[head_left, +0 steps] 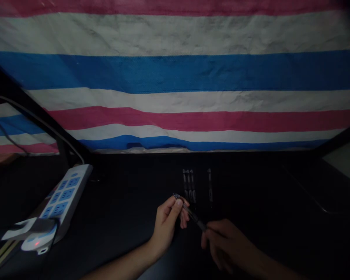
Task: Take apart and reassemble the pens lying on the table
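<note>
Left hand [168,218] pinches one end of thin pen [190,212], right hand [225,243] grips other end, above dark table [119,217]

A dark table [128,217] carries a white power strip [64,198] at left and thin pens [189,186] laid side by side
</note>
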Motion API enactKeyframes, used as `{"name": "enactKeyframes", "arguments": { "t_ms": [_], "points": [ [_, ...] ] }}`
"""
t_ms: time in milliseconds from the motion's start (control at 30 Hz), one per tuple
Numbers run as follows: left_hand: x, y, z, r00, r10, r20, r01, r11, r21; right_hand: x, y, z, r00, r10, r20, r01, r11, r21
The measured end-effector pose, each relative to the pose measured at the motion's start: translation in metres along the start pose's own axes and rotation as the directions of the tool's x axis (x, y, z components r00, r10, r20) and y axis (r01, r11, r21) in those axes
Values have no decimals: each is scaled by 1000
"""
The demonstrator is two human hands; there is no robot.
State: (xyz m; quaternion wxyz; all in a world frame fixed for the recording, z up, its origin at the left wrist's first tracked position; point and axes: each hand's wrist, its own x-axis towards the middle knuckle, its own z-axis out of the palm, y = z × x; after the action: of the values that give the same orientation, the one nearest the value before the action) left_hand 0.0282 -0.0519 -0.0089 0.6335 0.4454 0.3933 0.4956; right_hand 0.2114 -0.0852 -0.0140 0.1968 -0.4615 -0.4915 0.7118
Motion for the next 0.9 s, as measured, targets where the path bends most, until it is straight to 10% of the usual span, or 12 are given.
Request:
{"name": "enactKeyframes", "arguments": {
  "t_ms": [133,267,433,567,900],
  "points": [
    [-2,-1,0,997,47,64,-46,999,-23,9,11,-10,937,74,341,-176,944,279],
    [-4,1,2,994,85,69,-85,996,-5,9,12,-14,908,74,412,-228,912,340],
    [-5,3,2,993,120,-17,-117,985,124,-5,-6,-2,997,-78,5,78,997,29],
    [-5,3,2,991,133,-4,-130,974,183,-10,-14,1,954,-239,-182,158,914,-373],
    [-5,0,3,989,86,117,-91,995,40,2,4,-9,968,66,243,-144,936,322]
  ]
}}
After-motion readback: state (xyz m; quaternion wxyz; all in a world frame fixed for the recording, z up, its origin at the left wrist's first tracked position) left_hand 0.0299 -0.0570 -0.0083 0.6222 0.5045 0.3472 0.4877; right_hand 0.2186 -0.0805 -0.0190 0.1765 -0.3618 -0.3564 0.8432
